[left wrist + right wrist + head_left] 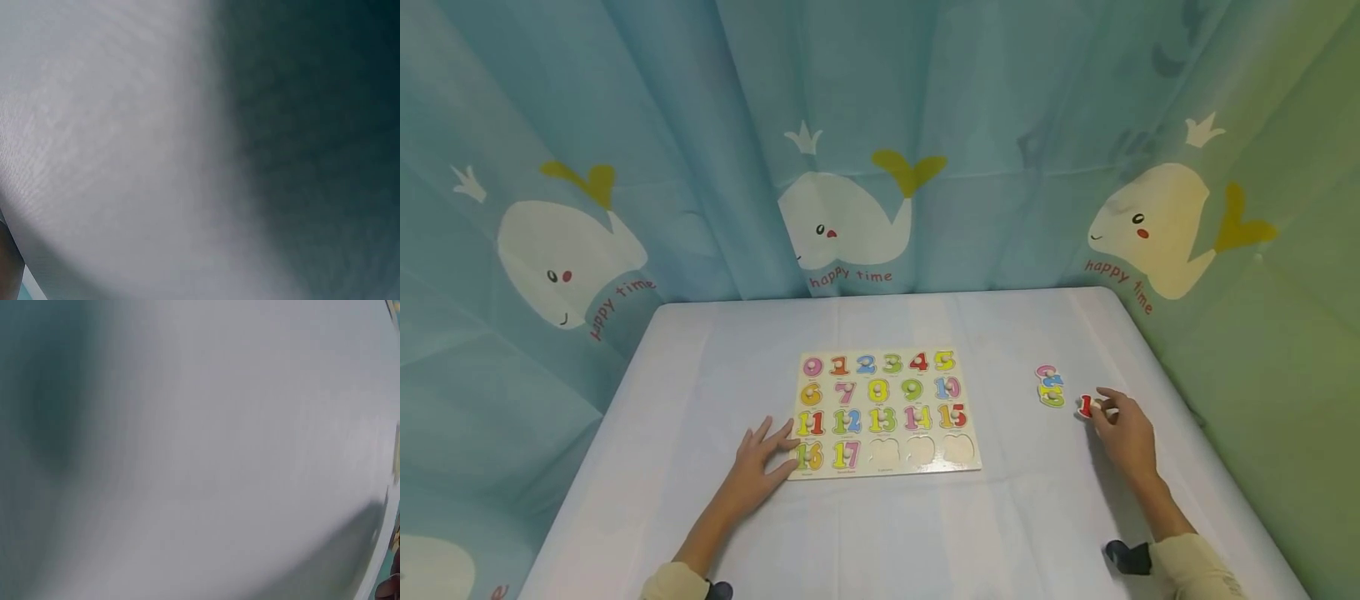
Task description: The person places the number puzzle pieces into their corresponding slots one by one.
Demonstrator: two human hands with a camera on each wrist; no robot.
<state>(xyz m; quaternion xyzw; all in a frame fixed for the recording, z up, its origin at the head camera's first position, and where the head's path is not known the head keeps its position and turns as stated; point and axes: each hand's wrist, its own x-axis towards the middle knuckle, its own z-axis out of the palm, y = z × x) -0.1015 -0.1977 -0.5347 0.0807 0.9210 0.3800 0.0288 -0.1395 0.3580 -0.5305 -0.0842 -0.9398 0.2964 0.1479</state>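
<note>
A wooden number puzzle board point(866, 475) lies flat on the white table, its number pieces filling the slots from 0 through 17. Three bare recesses show at the right of its bottom row. My left hand point(760, 461) rests at the board's lower left corner, fingers spread and fingertips on its edge. To the right, my right hand point(1126, 435) pinches a red number piece point(1085, 406) showing a 1; fingers hide the rest of it. Just left of that hand lie colourful number pieces point(1051, 396) in pink, blue and yellow-green, close together.
The white table point(887, 542) has rounded far corners. Behind it hangs a blue-green curtain point(985, 233) with printed whales, continuing along both sides. Both wrist views show mostly pale tabletop and dark shadow; fingertips point(389, 587) appear at the right wrist view's lower right corner.
</note>
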